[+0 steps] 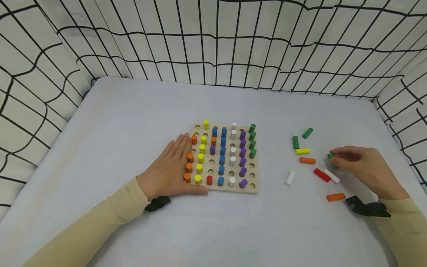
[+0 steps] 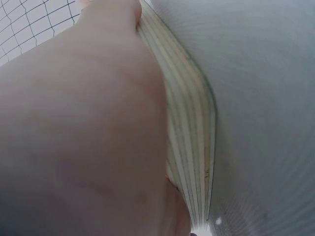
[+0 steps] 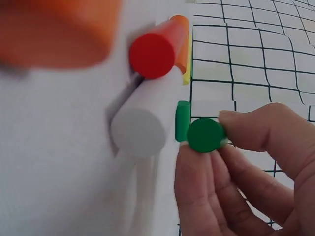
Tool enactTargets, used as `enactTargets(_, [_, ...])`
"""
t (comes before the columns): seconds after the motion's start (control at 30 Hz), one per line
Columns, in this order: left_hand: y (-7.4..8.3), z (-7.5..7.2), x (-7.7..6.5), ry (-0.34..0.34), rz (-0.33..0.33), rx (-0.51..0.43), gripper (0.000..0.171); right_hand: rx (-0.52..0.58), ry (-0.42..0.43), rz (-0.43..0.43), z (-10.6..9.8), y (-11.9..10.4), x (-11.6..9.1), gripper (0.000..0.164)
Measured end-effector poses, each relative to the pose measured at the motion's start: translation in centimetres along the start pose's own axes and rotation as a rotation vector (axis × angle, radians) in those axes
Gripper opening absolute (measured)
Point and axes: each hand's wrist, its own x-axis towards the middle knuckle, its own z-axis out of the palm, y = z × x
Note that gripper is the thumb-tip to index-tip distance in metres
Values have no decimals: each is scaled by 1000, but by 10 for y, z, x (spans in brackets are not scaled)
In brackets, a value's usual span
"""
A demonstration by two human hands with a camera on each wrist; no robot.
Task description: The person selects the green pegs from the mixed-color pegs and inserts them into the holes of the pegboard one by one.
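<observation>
A square wooden pegboard (image 1: 247, 175) stands in the middle of the white table, with orange, yellow, blue, white, purple and green pegs in its holes. My left hand (image 1: 166, 170) lies with straight fingers along the board's left side, and its thumb reaches along the near edge. The left wrist view shows the board's layered edge (image 2: 189, 113) against that hand. Over on the right, my right hand (image 1: 370, 170) pinches a green peg (image 3: 205, 135) between thumb and fingers. Below it lie a red peg (image 1: 321, 175) and a white peg (image 1: 331, 176), side by side.
Other loose pegs lie between the board and my right hand: green (image 1: 295, 142), another green (image 1: 307, 133), yellow (image 1: 302, 151), orange (image 1: 307, 160) and white (image 1: 290, 178). Nearer me is an orange peg (image 1: 335, 197). Black wire mesh (image 1: 217, 65) borders the table.
</observation>
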Motion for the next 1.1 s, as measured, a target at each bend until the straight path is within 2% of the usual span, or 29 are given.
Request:
enactTargets(0.3, [1,-1,0,11,12,24,144,70,120,-33,-1,-8,-8,49])
enactTargets(0.6, [0,-1,0,9,9,13,144,136,176,-125,-1,-27,-13,40])
enactTargets(0.77, [0,-2,-1,9,18,7,144,185,176,-165,1,-35,-17,38])
enactTargets(1.1, [1,-3,-3,11,27,23,146,249,113,-196,7,-57,-21,36])
